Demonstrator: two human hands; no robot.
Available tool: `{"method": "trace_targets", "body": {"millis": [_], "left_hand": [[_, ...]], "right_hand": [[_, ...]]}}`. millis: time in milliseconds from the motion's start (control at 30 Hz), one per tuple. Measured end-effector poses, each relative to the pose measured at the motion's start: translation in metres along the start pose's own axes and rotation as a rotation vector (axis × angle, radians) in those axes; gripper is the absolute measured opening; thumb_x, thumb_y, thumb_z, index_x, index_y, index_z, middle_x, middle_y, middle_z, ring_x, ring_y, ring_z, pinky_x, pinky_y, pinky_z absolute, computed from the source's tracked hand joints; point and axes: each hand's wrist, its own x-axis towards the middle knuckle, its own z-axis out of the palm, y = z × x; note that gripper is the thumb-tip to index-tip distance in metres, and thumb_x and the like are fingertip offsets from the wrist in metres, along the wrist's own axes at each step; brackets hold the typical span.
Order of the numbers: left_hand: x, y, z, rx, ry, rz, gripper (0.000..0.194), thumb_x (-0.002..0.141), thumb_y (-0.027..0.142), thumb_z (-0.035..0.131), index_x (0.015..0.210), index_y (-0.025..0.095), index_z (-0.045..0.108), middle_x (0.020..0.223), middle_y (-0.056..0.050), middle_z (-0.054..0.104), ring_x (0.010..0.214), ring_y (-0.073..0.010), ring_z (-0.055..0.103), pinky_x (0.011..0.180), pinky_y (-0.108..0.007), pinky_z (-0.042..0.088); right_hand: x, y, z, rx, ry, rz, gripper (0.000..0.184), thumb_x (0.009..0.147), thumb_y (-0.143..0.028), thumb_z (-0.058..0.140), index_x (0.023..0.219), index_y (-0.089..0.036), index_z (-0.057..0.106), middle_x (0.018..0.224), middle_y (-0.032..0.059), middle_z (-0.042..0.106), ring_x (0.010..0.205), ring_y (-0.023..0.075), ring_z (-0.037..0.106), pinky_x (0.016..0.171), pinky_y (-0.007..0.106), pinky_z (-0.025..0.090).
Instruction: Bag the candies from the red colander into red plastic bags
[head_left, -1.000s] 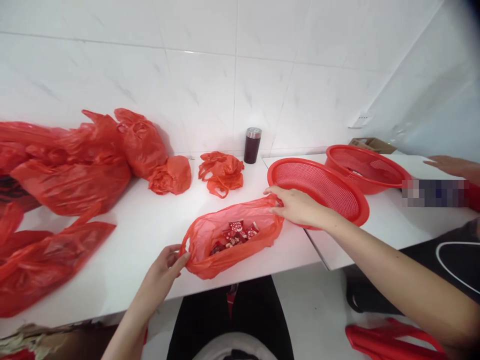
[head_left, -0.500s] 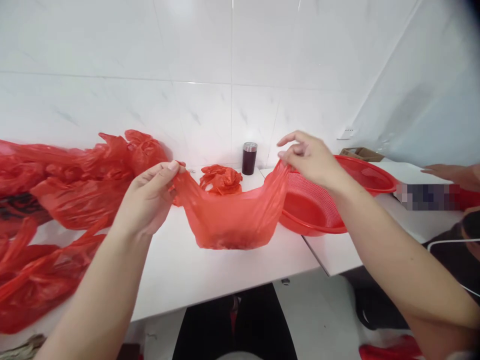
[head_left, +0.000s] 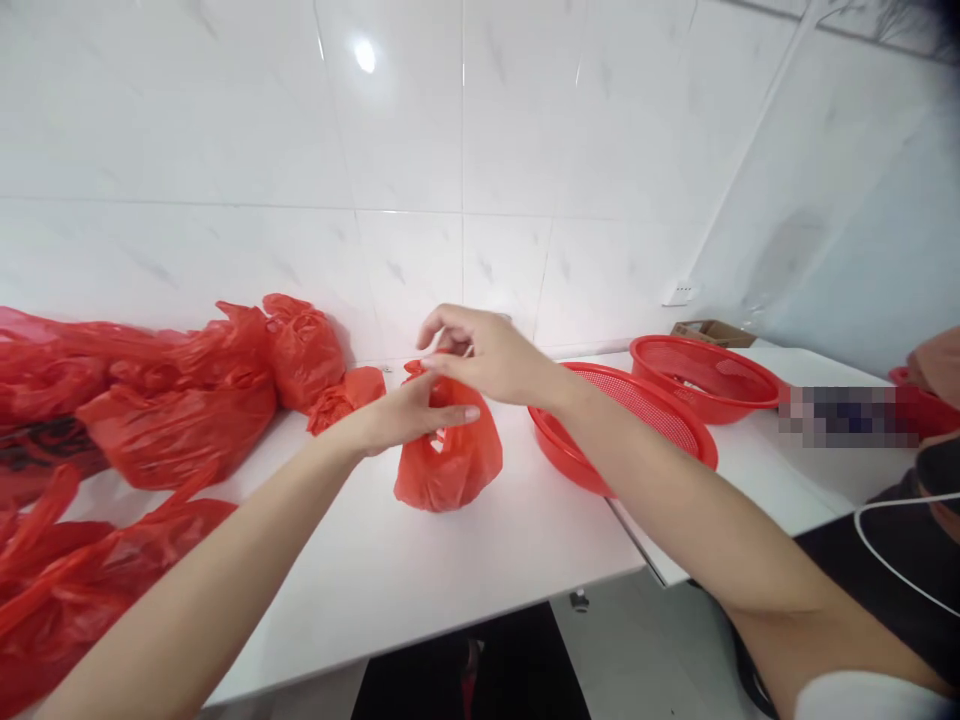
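A red plastic bag (head_left: 459, 462) hangs gathered below my hands, over the white table; whether its base touches the tabletop I cannot tell. My left hand (head_left: 409, 408) is at the bag's top, thumb stretched across the front and the other fingers partly hidden behind the plastic. Crossing above it, my right hand (head_left: 487, 352) has curled fingers and pinches the bag's handle part. The two hands meet where the handles come together. What lies inside the bag is hidden.
Filled red bags (head_left: 180, 420) crowd the left side, with a small crumpled red bag (head_left: 349, 395) near the wall. To the right stand a red perforated basket (head_left: 551, 455) and a red basin (head_left: 742, 392). A cardboard box (head_left: 716, 333) and another person's arm (head_left: 937, 370) are farther right.
My hands, held wide apart on the stretched bag earlier, have come together and crossed. The bag's opening has drawn in to a narrow bunch. The dark cup is now hidden behind my right hand.
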Motion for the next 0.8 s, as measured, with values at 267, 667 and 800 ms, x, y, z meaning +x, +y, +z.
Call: {"method": "trace_targets", "body": {"millis": [267, 667, 800], "left_hand": [[-0.006, -0.027, -0.012, -0.158, -0.019, -0.085, 0.037, 0.087, 0.053, 0.052, 0.067, 0.021, 0.054, 0.050, 0.009, 0.024, 0.042, -0.0080, 0.022, 0.044, -0.023, 0.029], [-0.033, -0.025, -0.024, 0.366, -0.208, 0.076, 0.013, 0.079, 0.016, 0.055, 0.077, 0.019, 0.067, 0.066, 0.002, 0.056, 0.060, -0.0109, 0.048, 0.058, -0.023, 0.040], [-0.026, -0.045, -0.011, 0.811, 0.227, 0.261, 0.027, 0.067, 0.003, 0.043, 0.073, 0.021, 0.062, 0.065, 0.003, 0.059, 0.056, -0.0117, 0.048, 0.051, -0.023, 0.035]], "right_hand": [[-0.014, 0.053, 0.034, 0.154, 0.004, 0.139, 0.018, 0.089, -0.018, 0.048, 0.105, -0.021, 0.054, 0.094, 0.0019, 0.063, 0.083, 0.0125, 0.060, 0.079, 0.031, 0.048], [-0.060, 0.024, 0.069, 0.263, 0.256, -0.016, 0.017, 0.095, -0.025, 0.046, 0.109, -0.024, 0.056, 0.102, 0.0031, 0.064, 0.099, 0.0153, 0.060, 0.090, 0.034, 0.047], [-0.047, 0.074, 0.091, 0.386, 0.154, 0.258, 0.029, 0.096, -0.036, 0.044, 0.122, -0.028, 0.053, 0.110, 0.0025, 0.063, 0.102, 0.0169, 0.060, 0.095, 0.038, 0.045]]}}
